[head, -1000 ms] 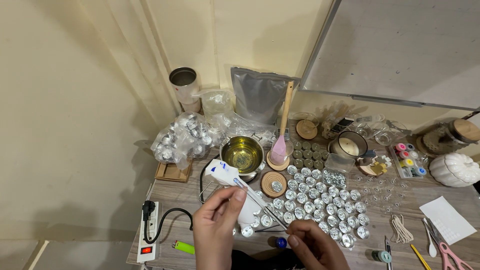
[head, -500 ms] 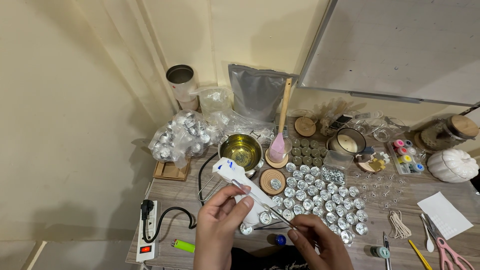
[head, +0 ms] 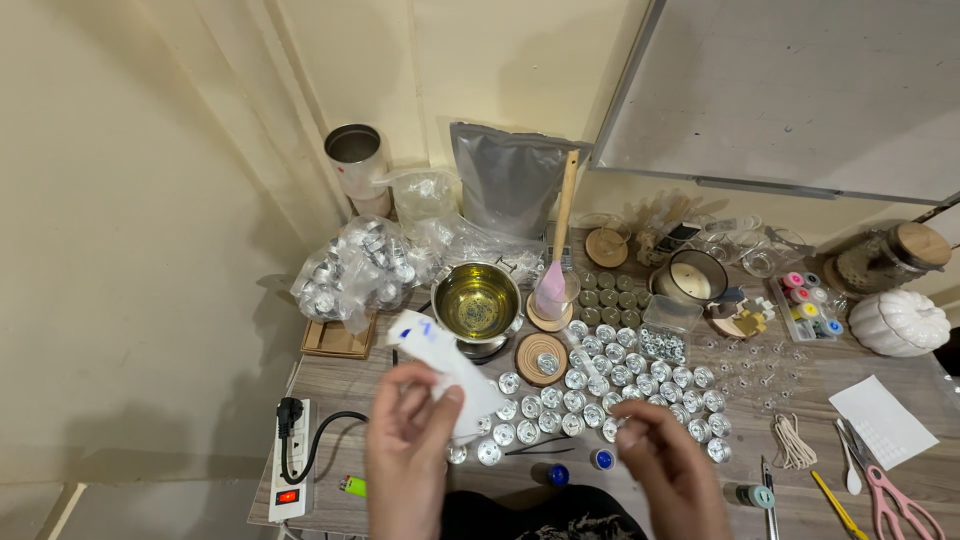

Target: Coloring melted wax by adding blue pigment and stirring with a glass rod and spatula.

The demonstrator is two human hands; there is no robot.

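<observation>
The shiny steel bowl (head: 478,300) on the wooden table (head: 330,372) holds clear yellow liquid, with rows of small round foil cups (head: 600,385) beside it. My left hand (head: 405,450) closes its grip on a white paper strip (head: 447,370) above the cups, while my right hand (head: 665,465) pinches near them; I cannot tell on what.

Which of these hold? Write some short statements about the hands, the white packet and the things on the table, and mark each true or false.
1. The left hand holds a white packet above the table. True.
2. The metal bowl holds red liquid. False: the liquid in it is yellowish.
3. The pink spatula stands upright, its wooden handle pointing up. True.
4. The right hand holds the scissors. False: the scissors lie at the table's right edge, apart from both hands.
5. A white power strip lies at the table's left edge. True.
6. The small metal cups are stacked in one tall tower. False: they sit side by side in rows.
</observation>
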